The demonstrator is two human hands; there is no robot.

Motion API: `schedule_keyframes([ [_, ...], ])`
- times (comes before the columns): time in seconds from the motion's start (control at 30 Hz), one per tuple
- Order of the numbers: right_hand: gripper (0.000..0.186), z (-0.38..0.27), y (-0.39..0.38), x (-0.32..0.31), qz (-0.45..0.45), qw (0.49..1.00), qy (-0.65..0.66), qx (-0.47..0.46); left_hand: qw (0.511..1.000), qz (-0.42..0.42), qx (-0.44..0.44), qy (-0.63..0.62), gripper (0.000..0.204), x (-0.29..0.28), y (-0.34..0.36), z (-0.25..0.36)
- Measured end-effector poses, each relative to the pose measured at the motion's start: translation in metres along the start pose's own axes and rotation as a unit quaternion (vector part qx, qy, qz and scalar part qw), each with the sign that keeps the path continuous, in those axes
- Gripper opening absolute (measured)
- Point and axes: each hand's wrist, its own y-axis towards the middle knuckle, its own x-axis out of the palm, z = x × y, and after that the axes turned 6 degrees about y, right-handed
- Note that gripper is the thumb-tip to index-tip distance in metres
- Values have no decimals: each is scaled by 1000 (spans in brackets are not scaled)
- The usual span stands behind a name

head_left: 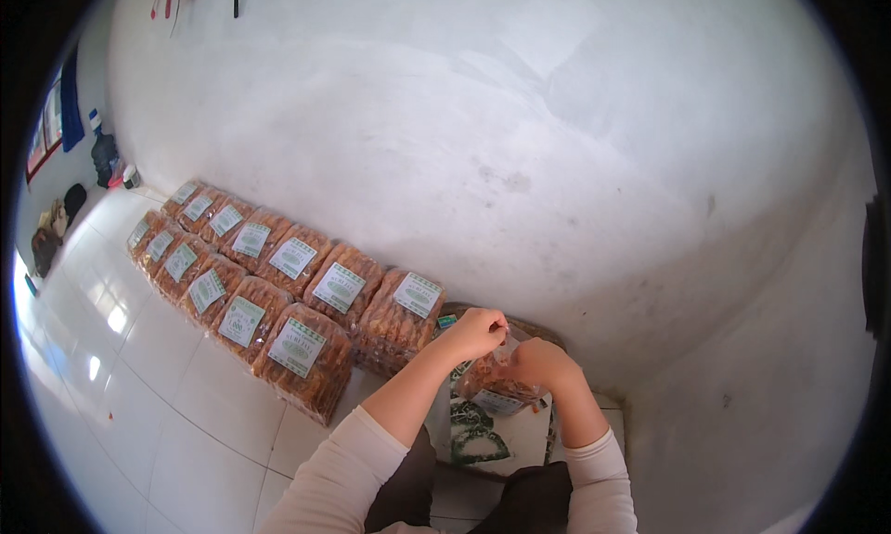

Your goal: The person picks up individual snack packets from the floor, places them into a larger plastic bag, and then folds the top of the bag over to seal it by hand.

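A clear plastic bag of brown snacks (490, 373) with a pale label stands in front of me. My left hand (475, 335) is closed at the bag's upper edge, its thumb and fingers pinched on the plastic. From the other side my right hand (548, 363) is closed round the top right of the same bag; its fingertips are partly hidden. Below the bag lies a white board with dark green patterns (520, 438). A small green and blue packet (447, 321) sits just beyond my left wrist.
Two rows of packed, labelled snack bags, the nearest a large bag (320, 378), run along the wall (520, 163) to my left. White floor tiles (167, 367) spread left. A water jug (104, 155) stands in the far left corner. The wall bends round on my right.
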Motion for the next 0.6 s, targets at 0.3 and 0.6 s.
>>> schedule_keyframes([
  [0.3, 56, -14, -4, 7, -9, 999, -27, -21, 1000, -11, -6, 6, 16, -1, -2, 0],
  [0.6, 81, 16, 14, 49, 5, 995, -100, -27, 998, -23, 38, 35, 13, 4, -5, 8],
])
